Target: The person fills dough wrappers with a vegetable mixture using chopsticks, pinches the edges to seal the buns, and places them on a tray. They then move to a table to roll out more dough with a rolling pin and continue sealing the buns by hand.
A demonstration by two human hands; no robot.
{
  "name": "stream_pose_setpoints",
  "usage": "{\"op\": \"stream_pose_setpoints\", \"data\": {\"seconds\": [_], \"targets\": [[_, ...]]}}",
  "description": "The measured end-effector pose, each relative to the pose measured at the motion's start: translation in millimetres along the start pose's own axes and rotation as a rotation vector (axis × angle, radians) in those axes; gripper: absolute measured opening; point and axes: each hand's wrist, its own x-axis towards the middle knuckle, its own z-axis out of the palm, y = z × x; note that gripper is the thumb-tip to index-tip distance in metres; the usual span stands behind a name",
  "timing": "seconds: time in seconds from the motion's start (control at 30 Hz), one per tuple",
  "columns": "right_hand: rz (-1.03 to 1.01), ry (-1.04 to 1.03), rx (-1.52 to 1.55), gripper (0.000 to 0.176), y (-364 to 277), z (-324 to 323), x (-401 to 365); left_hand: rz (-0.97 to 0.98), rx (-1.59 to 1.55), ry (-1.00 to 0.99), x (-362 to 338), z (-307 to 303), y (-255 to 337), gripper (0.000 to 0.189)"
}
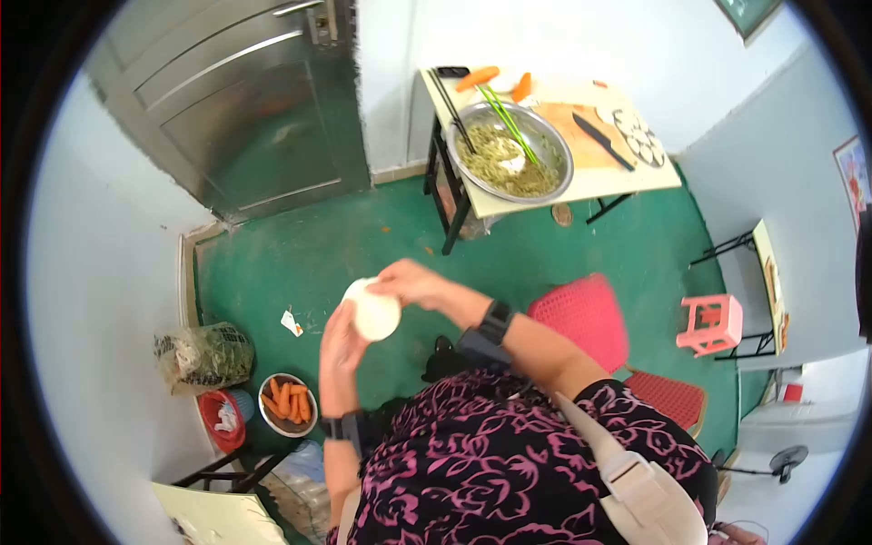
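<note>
A round, flat, pale dough wrapper (376, 313) is held up in front of the body. My left hand (341, 338) grips its lower left edge, and my right hand (409, 282) pinches its upper right edge. The two hands are over the green floor, away from the table. On the table (627, 184) at the back, a large metal bowl (560, 182) holds a shredded green filling with black chopsticks and green sticks in it. Beside the bowl are a cutting board (563, 118), a knife (601, 141) and a tray of round pale pieces (639, 138).
Carrots (478, 78) lie behind the bowl. At lower left are a bowl of carrots (289, 405), a red bin (218, 422) and a plastic bag (204, 357). A red chair (581, 318) stands at right, a pink stool (710, 324) farther off. A metal door (245, 109) is at upper left.
</note>
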Motion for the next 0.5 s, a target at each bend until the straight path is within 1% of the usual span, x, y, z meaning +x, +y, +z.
{"op": "stream_pose_setpoints", "data": {"seconds": [0.03,0.1,0.2,0.3,0.33,0.37,0.43,0.5], "targets": [[-0.029,0.067,-0.034,0.028,-3,-32,-8,-0.045,-0.036,-0.042,26,14,-16,0.042],[-0.11,0.204,-0.152,0.023,1,-93,-13,-0.129,-0.069,-0.054,74,53,-46,0.041],[-0.208,0.335,0.05,0.021,-17,-139,-38,-0.245,-0.119,-0.037,114,105,-65,0.039],[-0.24,0.438,0.009,0.019,-18,-177,-41,-0.314,-0.116,-0.09,152,126,-80,0.038],[-0.252,0.456,-0.045,0.018,-16,-189,-41,-0.364,-0.133,-0.081,164,130,-83,0.038],[-0.277,0.465,-0.035,0.019,-13,-199,-40,-0.407,-0.114,-0.091,176,134,-84,0.038],[-0.332,0.559,-0.288,0.022,-15,-220,-38,-0.495,-0.091,-0.11,196,141,-89,0.037],[-0.298,0.587,-0.504,0.027,-40,-236,-49,-0.511,-0.076,-0.113,211,147,-91,0.038]]}}
